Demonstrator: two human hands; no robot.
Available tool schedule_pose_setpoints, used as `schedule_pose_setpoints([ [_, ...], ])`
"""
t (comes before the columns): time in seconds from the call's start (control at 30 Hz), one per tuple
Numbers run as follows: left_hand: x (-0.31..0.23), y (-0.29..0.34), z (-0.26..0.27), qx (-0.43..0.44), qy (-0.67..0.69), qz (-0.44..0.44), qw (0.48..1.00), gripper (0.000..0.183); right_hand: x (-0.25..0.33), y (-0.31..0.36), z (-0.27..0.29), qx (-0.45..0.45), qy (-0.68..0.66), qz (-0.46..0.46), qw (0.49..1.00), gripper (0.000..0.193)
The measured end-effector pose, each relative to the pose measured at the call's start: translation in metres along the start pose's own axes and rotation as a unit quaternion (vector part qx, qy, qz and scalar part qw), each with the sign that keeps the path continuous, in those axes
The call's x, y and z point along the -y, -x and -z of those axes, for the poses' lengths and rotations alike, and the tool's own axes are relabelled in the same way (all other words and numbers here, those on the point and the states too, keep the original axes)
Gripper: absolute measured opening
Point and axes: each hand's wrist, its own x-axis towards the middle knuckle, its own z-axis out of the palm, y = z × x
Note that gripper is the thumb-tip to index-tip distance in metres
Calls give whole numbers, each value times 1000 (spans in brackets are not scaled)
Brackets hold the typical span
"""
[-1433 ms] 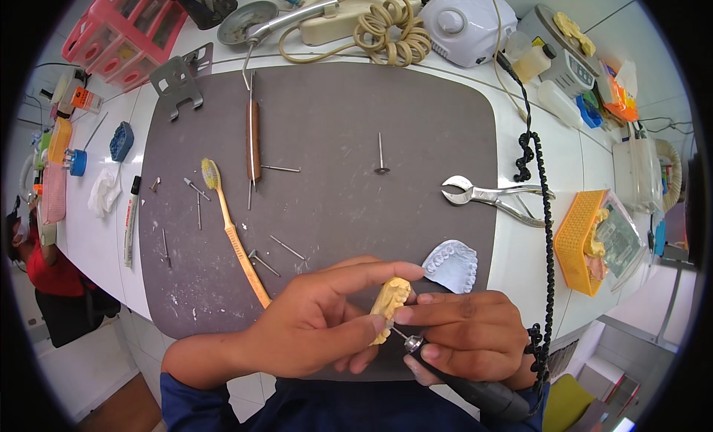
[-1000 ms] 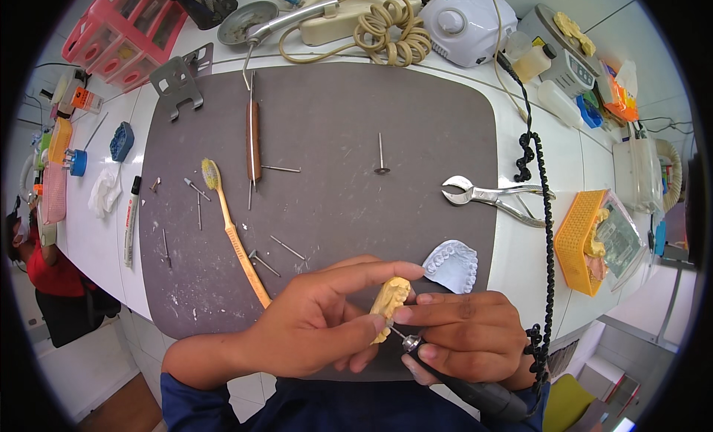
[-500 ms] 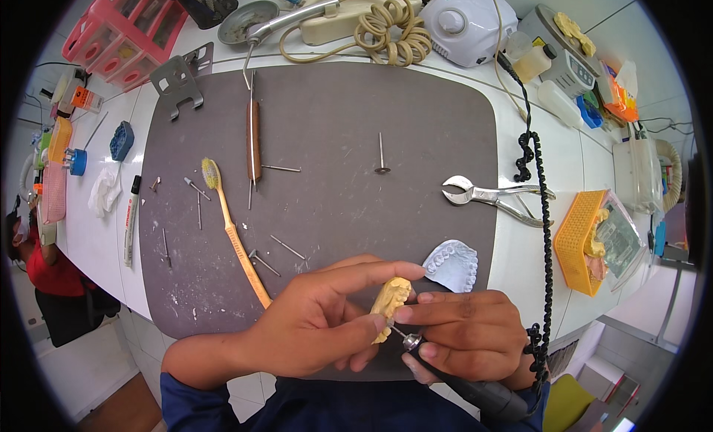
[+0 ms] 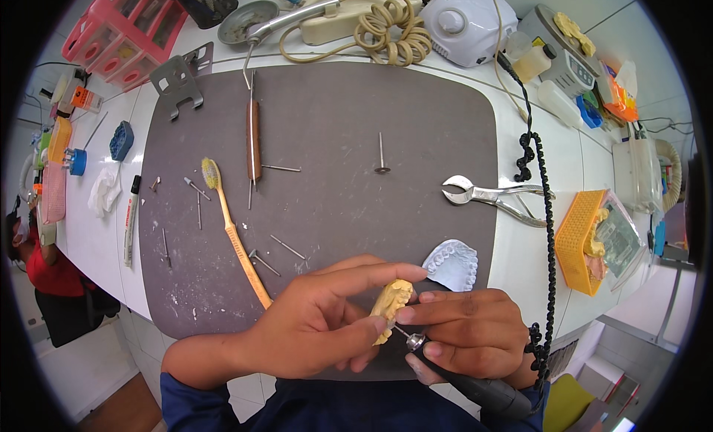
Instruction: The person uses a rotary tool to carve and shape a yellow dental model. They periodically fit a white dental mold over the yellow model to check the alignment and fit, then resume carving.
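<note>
My left hand (image 4: pixel 319 324) pinches a small yellow dental cast (image 4: pixel 391 301) between thumb and fingers, just above the near edge of the grey work mat (image 4: pixel 334 120). My right hand (image 4: pixel 468 335) grips a dark rotary handpiece (image 4: pixel 475 384) like a pen, its metal tip touching the lower side of the cast. The right forefinger also rests against the cast. A pale blue dental cast (image 4: pixel 453 265) lies on the mat just beyond my right hand.
On the mat lie a yellow toothbrush (image 4: pixel 234 235), a brown-handled tool (image 4: pixel 253 138), several loose burs and a mandrel (image 4: pixel 381 153). Metal pliers (image 4: pixel 494 198) sit at the mat's right edge beside a coiled black cable (image 4: pixel 546 231). An orange basket (image 4: pixel 587 242) stands right; pink tray (image 4: pixel 122 31) far left.
</note>
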Motion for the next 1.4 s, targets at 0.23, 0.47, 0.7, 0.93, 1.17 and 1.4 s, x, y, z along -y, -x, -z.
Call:
schedule_pose_setpoints([
  [0.23,2,-1,2,11,-8,-9,1000,47,-1,0,0,12,20,15,1000,16],
  [0.47,3,-1,2,12,-4,-10,1000,46,0,0,0,14,27,14,999,14],
  [0.7,2,1,3,15,1,-3,1000,46,0,-1,2,18,25,15,999,13],
  [0.93,3,0,3,13,3,1,1000,47,-1,1,0,12,30,17,999,12],
  [1.17,4,0,3,11,4,-2,1000,46,-1,0,1,12,31,22,999,12],
  [1.4,-1,0,0,0,8,5,1000,43,0,-1,3,20,29,22,999,12],
])
